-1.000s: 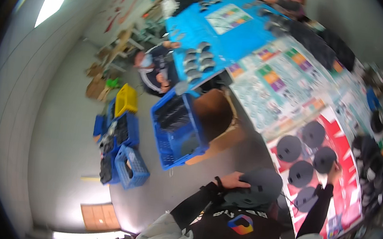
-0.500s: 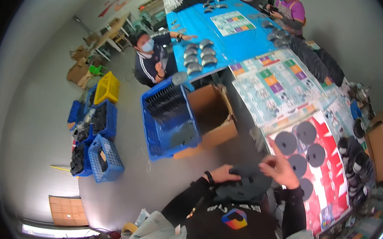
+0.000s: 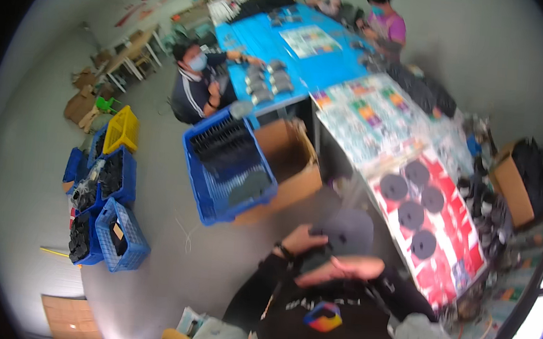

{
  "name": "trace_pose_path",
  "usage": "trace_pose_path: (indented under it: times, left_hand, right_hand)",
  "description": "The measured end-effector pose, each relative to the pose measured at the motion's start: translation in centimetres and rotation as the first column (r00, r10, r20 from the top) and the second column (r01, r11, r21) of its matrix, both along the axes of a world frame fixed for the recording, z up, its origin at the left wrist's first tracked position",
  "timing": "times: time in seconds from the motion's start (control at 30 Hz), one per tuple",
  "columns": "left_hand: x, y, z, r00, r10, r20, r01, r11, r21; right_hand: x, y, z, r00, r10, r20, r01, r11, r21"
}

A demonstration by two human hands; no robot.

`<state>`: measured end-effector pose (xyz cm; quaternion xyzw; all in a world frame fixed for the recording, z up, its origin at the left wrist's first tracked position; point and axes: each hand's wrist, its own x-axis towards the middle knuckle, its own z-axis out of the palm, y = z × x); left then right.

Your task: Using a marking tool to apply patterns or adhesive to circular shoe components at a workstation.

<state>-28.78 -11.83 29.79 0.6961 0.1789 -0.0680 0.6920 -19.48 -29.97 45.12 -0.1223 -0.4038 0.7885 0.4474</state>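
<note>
In front of my lap, my left hand (image 3: pixel 302 239) grips the left edge of a flat, round dark grey disc (image 3: pixel 351 230) with a small hole near its middle. My right hand (image 3: pixel 345 268) lies stretched out just below the disc, its fingers straight and somewhat smeared by motion. Whether its palm touches the disc or another dark piece under it cannot be made out. To the right, several similar grey discs (image 3: pixel 410 215) lie flat on a red and white printed sheet (image 3: pixel 441 269) on the table.
A blue crate (image 3: pixel 201 202) with rows of dark curved pieces stands ahead, beside an open cardboard box (image 3: pixel 305 188). More crates (image 3: pixel 122 237) stand on the left floor. A masked person (image 3: pixel 204 86) sits at the blue table (image 3: pixel 322 67); others work farther back.
My right hand has come left and down from near the table edge to the disc, its fingers now straight. The grey disc now shows flatter and rounder in my left hand. The view has shifted.
</note>
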Motion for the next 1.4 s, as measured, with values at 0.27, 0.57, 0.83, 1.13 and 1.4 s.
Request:
trace_pose_path:
  times: [0.27,0.57,0.83,1.13,1.4]
  left_hand:
    - [-2.1,1.3,0.2,0.992,0.072,0.105,-0.07,0.997,-0.017]
    - [-2.3,2.2,-0.3,0.999,-0.043,-0.017,0.035,0.945,-0.325]
    - [3.8,-5.2,-3.0,0.977,-0.173,-0.125,0.103,0.896,-0.432]
    - [6.8,-8.6,-3.1,0.962,-0.185,-0.2,0.049,0.841,-0.539]
    - [7.9,-9.0,-4.9,0.959,-0.125,-0.254,0.061,0.968,-0.245]
  right_hand:
    - [-3.0,3.8,9.6,-0.328,-0.864,0.382,-0.007,0.407,0.914]
    - [2.3,2.0,6.2,-0.44,-0.822,0.362,0.16,0.325,0.932]
    - [11.3,-8.5,-6.8,-0.231,-0.428,0.874,0.723,0.525,0.448]
    - [17.8,-17.5,-16.4,-0.262,-0.59,0.763,0.904,0.127,0.409]
    - [25.2,-32.1,-23.5,-0.275,-0.497,0.823,0.951,-0.265,0.158]
